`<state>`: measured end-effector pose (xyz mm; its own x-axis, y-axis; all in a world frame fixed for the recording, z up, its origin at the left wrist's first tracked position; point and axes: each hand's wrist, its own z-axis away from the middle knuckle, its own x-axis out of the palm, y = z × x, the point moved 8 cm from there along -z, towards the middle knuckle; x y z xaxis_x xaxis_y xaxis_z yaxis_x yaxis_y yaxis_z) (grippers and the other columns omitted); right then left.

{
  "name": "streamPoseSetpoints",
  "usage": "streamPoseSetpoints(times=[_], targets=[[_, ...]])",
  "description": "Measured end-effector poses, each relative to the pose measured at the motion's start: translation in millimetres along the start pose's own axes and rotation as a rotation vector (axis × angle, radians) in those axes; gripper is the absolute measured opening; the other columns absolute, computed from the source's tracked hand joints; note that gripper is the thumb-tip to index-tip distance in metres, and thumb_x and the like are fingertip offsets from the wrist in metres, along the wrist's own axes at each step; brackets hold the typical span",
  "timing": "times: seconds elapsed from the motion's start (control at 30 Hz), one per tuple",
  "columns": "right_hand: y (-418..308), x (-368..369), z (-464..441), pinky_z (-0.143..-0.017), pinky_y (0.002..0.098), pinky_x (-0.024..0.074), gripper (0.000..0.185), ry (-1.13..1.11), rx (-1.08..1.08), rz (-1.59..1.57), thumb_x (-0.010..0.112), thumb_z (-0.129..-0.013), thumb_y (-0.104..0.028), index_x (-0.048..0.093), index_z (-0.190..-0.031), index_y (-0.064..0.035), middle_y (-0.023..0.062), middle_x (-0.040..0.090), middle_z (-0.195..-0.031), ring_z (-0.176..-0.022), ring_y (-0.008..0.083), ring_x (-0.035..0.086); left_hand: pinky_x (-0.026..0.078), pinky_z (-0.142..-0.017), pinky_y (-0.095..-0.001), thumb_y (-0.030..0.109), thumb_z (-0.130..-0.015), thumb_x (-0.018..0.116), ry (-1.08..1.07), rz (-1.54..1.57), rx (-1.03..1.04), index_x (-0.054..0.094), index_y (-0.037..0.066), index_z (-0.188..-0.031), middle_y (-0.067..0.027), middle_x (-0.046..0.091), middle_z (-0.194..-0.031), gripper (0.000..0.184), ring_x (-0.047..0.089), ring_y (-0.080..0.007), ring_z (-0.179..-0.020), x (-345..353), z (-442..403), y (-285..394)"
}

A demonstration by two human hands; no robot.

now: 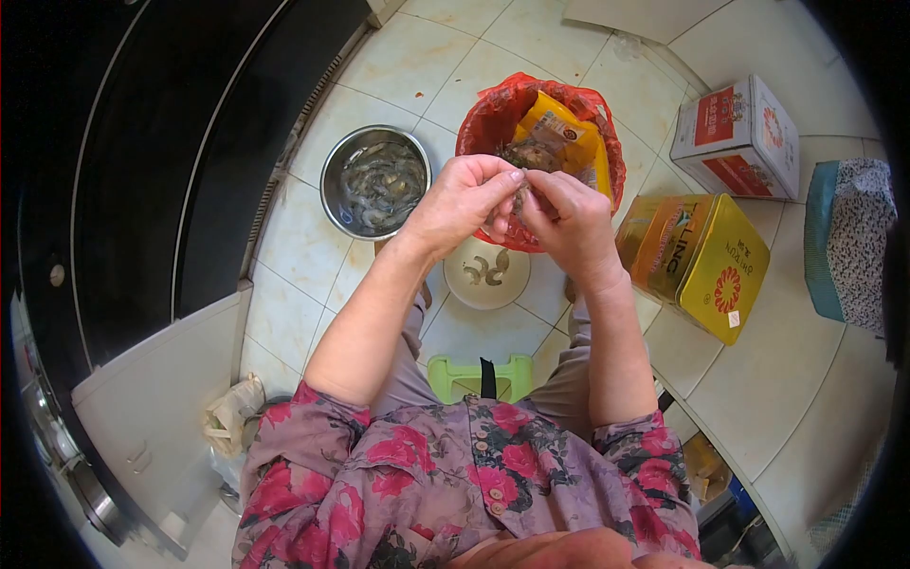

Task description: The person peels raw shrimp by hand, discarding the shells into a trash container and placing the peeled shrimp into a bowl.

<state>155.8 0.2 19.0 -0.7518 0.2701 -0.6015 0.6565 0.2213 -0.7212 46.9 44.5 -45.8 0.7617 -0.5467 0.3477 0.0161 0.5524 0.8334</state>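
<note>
My left hand (464, 197) and my right hand (574, 220) meet over the near edge of a bin lined with a red plastic bag (482, 112). Fingertips of both are pinched together on a small shrimp (520, 197), mostly covered by the fingers. To the left, a steel bowl (331, 169) holds many grey raw shrimp (382, 184). Below the hands, a white bowl (471, 296) contains several shrimp pieces (491, 268). Inside the bin lie a yellow packet (561, 123) and a brownish heap of scraps (531, 154).
A yellow tin (728, 256) and a white and red carton (775, 133) stand at the right, beside a patterned fabric item (853, 242). A green stool (512, 379) shows between my knees. Black cabinets (142, 180) line the left, above a tiled floor (294, 228).
</note>
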Motion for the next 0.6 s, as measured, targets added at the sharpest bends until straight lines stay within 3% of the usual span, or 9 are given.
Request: streamPoseSetpoints(times=[0.37,0.6], targets=[[10,-7,2,-0.06,0.0347,0.0527,0.012,0.103,0.064,-0.003,0.066,-0.076,-0.002,0.068,-0.088,-0.0007,0.0149,0.066,-0.075,-0.065,0.0274,0.065,0.047,-0.054,-0.02,0.018,-0.096,0.057,-0.042,-0.047,0.041,0.064,0.002,-0.094,0.0014,0.06,-0.072,0.017,0.055,-0.005,-0.06,6,1,4],[51,-21,15,-0.055,0.0236,0.0544,0.013,0.186,0.47,-0.366,0.061,-0.084,0.001,0.068,-0.094,0.0044,0.0087,0.069,-0.076,-0.061,0.0126,0.068,0.048,-0.056,-0.0209,0.018,-0.096,0.058,-0.059,-0.008,0.021,0.065,0.003,-0.097,0.0024,0.06,-0.071,0.017,0.056,-0.0051,-0.062,2,5,10]])
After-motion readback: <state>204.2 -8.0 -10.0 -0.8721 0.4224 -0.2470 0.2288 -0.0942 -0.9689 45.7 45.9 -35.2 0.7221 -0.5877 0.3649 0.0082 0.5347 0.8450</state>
